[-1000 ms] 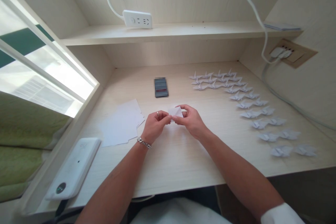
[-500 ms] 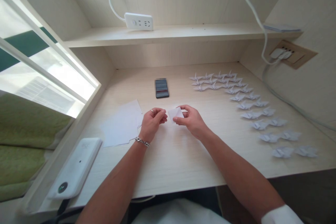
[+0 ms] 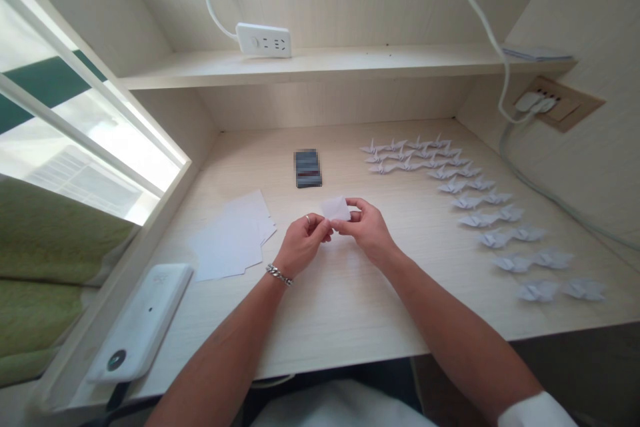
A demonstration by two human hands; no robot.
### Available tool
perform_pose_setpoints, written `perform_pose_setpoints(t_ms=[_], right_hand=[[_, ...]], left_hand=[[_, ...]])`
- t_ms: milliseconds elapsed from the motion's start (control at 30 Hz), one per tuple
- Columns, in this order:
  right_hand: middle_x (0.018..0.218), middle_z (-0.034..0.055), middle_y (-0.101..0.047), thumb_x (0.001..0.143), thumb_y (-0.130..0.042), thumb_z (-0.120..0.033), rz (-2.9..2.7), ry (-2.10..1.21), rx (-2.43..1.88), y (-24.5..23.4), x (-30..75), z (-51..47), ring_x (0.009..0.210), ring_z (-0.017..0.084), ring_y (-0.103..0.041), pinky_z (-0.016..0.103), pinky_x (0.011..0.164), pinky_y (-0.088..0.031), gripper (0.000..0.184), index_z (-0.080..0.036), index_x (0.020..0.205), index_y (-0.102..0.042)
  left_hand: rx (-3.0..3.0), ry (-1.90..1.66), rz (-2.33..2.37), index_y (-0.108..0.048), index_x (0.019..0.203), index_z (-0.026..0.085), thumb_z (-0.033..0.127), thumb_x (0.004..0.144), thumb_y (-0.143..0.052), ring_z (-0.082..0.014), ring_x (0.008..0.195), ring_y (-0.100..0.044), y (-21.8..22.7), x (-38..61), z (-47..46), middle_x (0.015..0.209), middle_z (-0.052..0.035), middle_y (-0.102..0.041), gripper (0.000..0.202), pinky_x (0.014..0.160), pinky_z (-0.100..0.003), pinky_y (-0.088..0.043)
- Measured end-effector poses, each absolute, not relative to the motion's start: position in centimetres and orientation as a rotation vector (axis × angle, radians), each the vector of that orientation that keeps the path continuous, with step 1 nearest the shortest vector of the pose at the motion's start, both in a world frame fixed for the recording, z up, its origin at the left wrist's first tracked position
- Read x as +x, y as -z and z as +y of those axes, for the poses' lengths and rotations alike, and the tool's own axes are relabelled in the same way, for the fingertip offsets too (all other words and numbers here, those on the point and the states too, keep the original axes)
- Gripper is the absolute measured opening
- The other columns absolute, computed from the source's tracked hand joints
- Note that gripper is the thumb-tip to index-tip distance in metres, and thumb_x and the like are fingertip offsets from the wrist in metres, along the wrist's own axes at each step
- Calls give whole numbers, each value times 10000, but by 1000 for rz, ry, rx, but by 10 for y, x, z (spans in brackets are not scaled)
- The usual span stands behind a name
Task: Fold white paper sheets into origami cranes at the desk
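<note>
Head view is showing the person's left hand point(image 3: 303, 245) and right hand point(image 3: 367, 230) pinching together on a small white paper piece point(image 3: 335, 209) above the pale wood-grain counter point(image 3: 350, 307), while rows of finished white origami cranes point(image 3: 467, 200) are lying to the right and a loose pile of unfolded white paper sheets point(image 3: 230, 237) is lying to the left.
</note>
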State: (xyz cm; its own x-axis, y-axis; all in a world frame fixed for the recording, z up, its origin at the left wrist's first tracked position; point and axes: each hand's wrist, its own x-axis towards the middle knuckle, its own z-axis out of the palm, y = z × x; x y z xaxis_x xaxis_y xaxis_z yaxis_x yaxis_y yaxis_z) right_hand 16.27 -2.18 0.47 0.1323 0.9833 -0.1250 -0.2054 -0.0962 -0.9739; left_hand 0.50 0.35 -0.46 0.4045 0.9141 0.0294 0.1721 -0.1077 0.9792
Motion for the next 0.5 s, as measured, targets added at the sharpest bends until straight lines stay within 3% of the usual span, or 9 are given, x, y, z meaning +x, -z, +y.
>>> perform_pose_setpoints(t_ms=[267,500], right_hand=[[622,-4,-674,479,-862,-222,-798,-1297,-1262,-21,168,-24,607,156,-652,303,635,-552,655,-152,1050,-549],[590,-32,-644,487,-855,-203,-763,-1337,-1207,-24,175,-23,578,136,-641,287,633,-546,598,-161,1009,-568]], left_hand=[[1729,-928,1075,-569,751,173,380,869,-534,-124,613,-559,-2,11,-4,660,-5,-612,240,592,-243,-435],[1704,-981,1049,-573,770,170,371,865,-542,-132,632,-580,-4,13,-6,679,-10,-618,225,613,-253,-456]])
